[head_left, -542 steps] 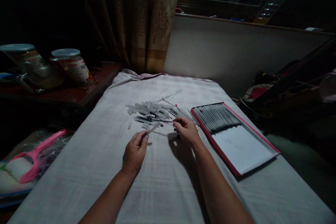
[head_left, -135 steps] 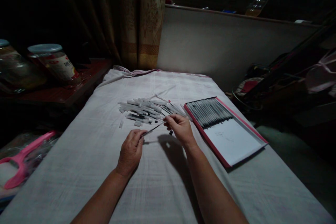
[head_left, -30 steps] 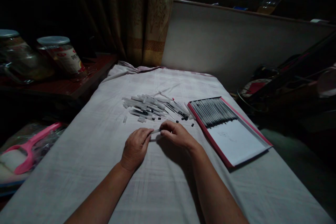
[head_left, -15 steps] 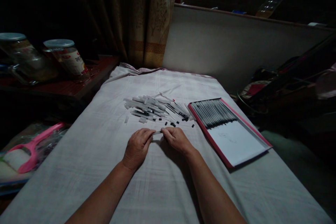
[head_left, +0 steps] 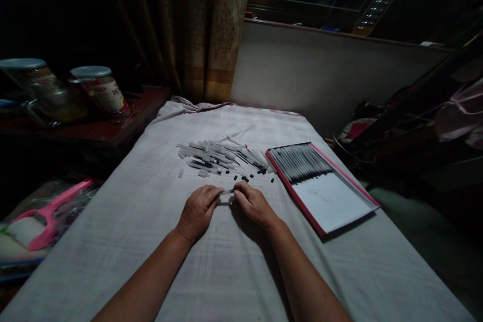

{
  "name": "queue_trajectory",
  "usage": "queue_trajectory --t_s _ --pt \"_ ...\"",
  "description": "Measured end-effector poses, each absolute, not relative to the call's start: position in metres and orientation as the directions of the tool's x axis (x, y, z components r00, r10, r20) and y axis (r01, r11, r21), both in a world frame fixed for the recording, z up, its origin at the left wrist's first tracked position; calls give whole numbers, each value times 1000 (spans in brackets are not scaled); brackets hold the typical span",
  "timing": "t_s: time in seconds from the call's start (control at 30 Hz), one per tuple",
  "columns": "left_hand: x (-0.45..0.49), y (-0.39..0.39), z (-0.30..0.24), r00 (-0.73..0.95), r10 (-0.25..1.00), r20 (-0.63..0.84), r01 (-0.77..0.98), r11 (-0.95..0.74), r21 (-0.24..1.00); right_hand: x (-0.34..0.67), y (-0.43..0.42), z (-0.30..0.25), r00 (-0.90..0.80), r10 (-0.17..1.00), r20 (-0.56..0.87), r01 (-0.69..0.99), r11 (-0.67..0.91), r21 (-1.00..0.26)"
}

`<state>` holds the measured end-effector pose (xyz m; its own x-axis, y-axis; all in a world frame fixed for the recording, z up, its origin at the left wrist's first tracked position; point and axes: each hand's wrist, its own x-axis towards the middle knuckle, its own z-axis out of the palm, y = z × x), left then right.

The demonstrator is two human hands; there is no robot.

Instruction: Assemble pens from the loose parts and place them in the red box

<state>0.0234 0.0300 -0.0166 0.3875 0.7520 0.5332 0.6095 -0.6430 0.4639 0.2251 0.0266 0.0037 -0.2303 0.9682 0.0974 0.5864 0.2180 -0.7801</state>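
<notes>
A slim clear pen [head_left: 227,192] spans the gap between my two hands, just above the cloth. My left hand [head_left: 199,209] pinches one end between thumb and fingers. At the other end, where a dark part shows, the fingers of my right hand [head_left: 253,203] are closed; the very tip is hidden by them. Beyond my hands lies a heap of clear pen barrels and dark refills [head_left: 215,153]. Several small black plugs [head_left: 244,178] are scattered along its near side. To the right, a red-rimmed box [head_left: 292,196] holds a row of pens [head_left: 302,162] in its far half.
A pale checked cloth [head_left: 151,241] covers the surface. At left stand a dark red table [head_left: 124,128] with lidded jars [head_left: 101,93] and a pink-handled item [head_left: 49,216]. Behind are a curtain [head_left: 219,60], a low wall [head_left: 302,70] and a bottle [head_left: 381,5] on the ledge.
The camera view has shifted slightly. My right fingers have moved a little on the pen, and more of its dark end shows. My left hand keeps its pinch.
</notes>
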Motion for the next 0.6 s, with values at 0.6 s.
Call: queue_trajectory --t_s 0.6 --pt "28 27 -14 558 657 507 550 -750 367 221 17 -14 -69 980 185 683 182 -708"
